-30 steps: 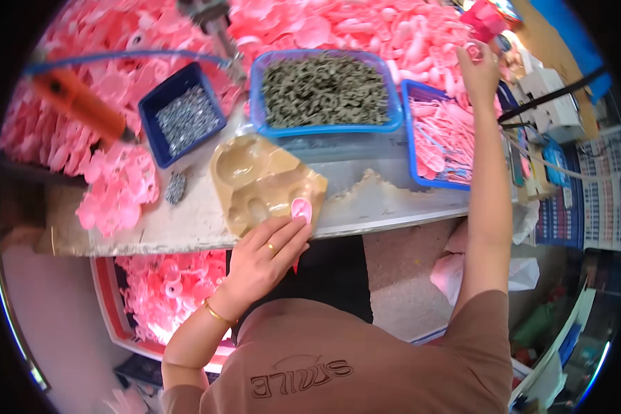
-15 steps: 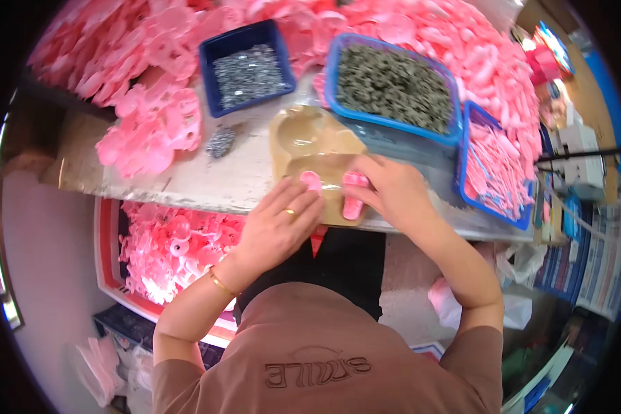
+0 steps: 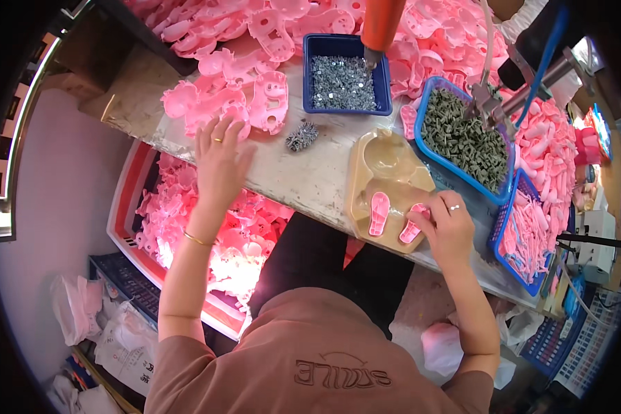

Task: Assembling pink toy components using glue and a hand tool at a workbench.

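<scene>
A tan moulded holder (image 3: 357, 181) lies near the table's front edge. Two pink sole-shaped plastic pieces sit in its hollows: the left piece (image 3: 379, 213) is uncovered, and the right piece (image 3: 411, 232) is partly under my right hand (image 3: 450, 226). That hand has its thumb and fingers closed at the piece's upper end. Over at the left, my left hand (image 3: 222, 157) reaches to the near edge of a heap of pink plastic shells (image 3: 268, 103). Its fingers are spread, with nothing visibly held.
Beside the holder lies a clump of small metal screws (image 3: 301, 136); behind it stands a navy tray (image 3: 311, 108) of screws. An orange screwdriver (image 3: 382, 26) hangs above. Rightward are a blue basin (image 3: 421, 139) of dark small parts and a blue basket (image 3: 501, 238). A crate (image 3: 123, 212) holds pink parts below.
My left hand has left the holder and moved left to the pink shells. My right hand stays by the right piece. The whole view has swung left, and the orange screwdriver now shows.
</scene>
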The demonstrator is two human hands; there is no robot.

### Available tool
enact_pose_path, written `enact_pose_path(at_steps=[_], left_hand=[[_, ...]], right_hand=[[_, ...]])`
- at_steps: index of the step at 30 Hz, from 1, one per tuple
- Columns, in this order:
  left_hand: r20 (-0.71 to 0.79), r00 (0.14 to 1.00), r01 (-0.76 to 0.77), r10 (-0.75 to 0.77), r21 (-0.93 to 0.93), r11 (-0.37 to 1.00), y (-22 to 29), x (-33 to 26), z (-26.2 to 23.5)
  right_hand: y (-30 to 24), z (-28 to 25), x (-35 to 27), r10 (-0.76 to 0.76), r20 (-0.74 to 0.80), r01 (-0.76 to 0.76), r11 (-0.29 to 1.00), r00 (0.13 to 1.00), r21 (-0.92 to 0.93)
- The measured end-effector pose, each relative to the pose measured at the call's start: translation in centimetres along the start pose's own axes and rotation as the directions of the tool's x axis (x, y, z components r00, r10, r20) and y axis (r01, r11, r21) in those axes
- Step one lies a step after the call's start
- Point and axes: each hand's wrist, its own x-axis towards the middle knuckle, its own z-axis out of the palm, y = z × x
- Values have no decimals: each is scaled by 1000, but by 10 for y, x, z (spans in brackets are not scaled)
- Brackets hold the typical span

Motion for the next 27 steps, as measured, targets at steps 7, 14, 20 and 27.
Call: enact_pose_path(at_steps=[7, 14, 20, 27], left_hand=[[102, 995, 19, 14, -313, 950, -25, -2, -45], [194, 981, 104, 7, -556, 825, 0, -6, -102], [233, 942, 11, 240, -739, 673, 68, -2, -62], [254, 936, 31, 245, -750, 661, 115, 6, -31]], right_hand=[[-10, -10, 6, 45, -18, -43, 995, 999, 90], [-57, -15, 19, -114, -160, 153, 954, 980, 257], [-60, -9, 19, -439, -127, 456, 866, 890, 206], [-28, -10, 0, -177, 19, 178, 984, 984, -31]])
